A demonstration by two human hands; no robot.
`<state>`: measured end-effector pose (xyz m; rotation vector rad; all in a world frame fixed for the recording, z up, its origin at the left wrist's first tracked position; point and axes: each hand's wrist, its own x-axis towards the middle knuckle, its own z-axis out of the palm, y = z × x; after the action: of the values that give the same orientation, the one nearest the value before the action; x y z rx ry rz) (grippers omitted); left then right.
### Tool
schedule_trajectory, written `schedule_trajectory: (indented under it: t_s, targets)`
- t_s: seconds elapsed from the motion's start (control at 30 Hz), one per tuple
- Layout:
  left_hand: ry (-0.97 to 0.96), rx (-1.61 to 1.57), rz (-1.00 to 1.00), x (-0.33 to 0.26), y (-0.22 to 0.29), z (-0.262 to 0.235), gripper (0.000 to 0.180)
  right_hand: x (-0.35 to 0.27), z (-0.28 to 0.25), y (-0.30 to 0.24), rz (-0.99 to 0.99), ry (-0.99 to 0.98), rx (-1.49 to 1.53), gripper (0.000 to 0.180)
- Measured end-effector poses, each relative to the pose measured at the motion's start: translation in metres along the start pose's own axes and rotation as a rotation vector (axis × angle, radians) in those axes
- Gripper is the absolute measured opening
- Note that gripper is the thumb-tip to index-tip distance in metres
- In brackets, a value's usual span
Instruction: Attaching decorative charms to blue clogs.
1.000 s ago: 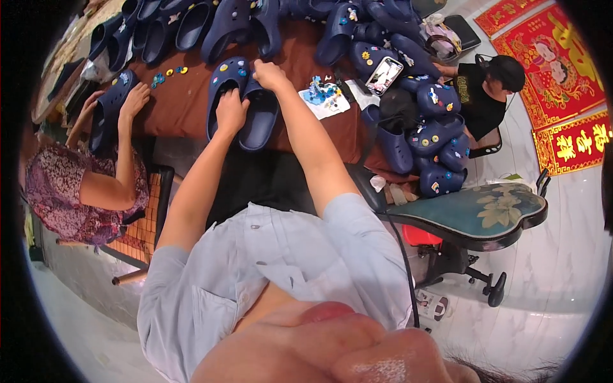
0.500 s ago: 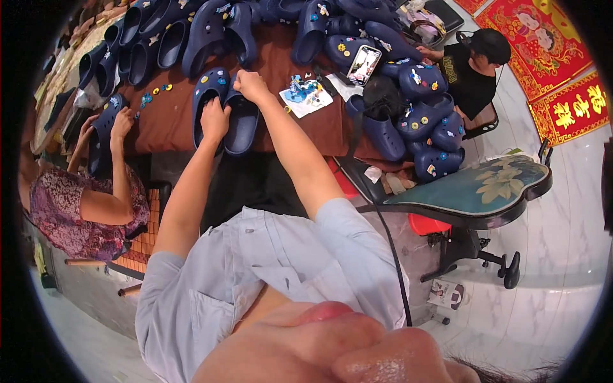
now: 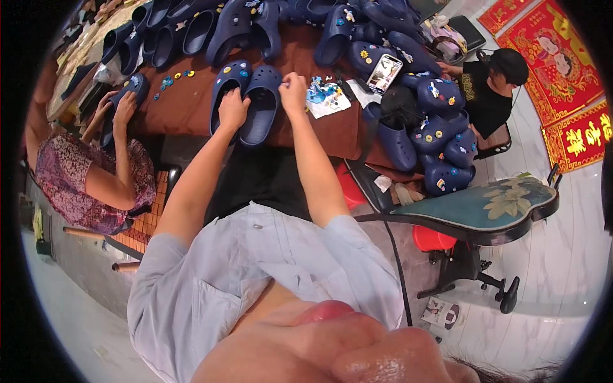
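Note:
A pair of navy foam clogs lies on the brown-covered table before me. The left clog has small charms on its toe; the right clog shows none that I can make out. My left hand grips the left clog, its fingers curled into the foot opening and partly hidden there. Just off the right clog's outer side is my right hand, its fingers pinched together; whatever is between them is too small to name. Close beyond that hand, a white sheet bears blue and white charms.
Navy clogs line the far side, and a decorated pile of clogs stands at right with a phone. Loose charms lie at left. A co-worker holds a clog there; another person sits at right.
My right hand has come off the right clog's toe and moved to the right, beside the clog. My left hand stays on the left clog. The whole view has shifted a little.

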<state>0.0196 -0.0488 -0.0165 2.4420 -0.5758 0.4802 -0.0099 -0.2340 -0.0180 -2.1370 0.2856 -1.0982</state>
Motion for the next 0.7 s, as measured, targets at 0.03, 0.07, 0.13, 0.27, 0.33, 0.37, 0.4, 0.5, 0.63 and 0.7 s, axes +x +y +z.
schedule_trajectory:
  t_s: [0.03,0.07,0.13,0.27,0.33,0.37,0.4,0.5,0.63,0.7]
  targets:
    - [-0.005,-0.008,0.002,0.000,0.000,0.000,0.039,-0.001,-0.007,0.005,-0.016,0.016,-0.069,0.015]
    - [-0.011,-0.016,0.003,0.001,0.000,0.000,0.038,-0.001,-0.014,0.011,-0.032,0.031,-0.138,0.015]
    - [-0.023,0.007,-0.010,0.000,-0.002,0.000,0.039,-0.001,-0.028,0.018,-0.033,0.004,-0.283,0.014]
    - [0.013,-0.012,-0.014,0.001,-0.002,0.001,0.035,0.005,-0.043,0.029,-0.009,-0.012,-0.469,0.009]
    - [-0.100,-0.019,-0.040,0.003,0.002,-0.002,0.044,0.003,-0.047,0.038,-0.027,-0.004,-0.497,0.011]
    - [-0.071,-0.015,-0.026,0.002,0.000,-0.001,0.043,0.002,-0.046,0.042,0.001,-0.013,-0.502,0.014]
    - [-0.074,-0.014,-0.035,0.002,0.002,-0.001,0.043,0.000,-0.046,0.046,0.001,-0.023,-0.500,0.014]
    - [-0.052,-0.026,-0.033,0.000,0.002,-0.001,0.043,-0.009,-0.043,0.053,0.029,-0.004,-0.541,0.016]
    - [-0.034,-0.041,-0.032,-0.001,-0.003,-0.001,0.042,-0.018,-0.042,0.055,-0.066,0.044,-0.453,0.013]
    - [-0.083,-0.050,-0.054,-0.001,0.005,-0.007,0.042,-0.017,-0.045,0.059,-0.083,0.068,-0.437,0.013]
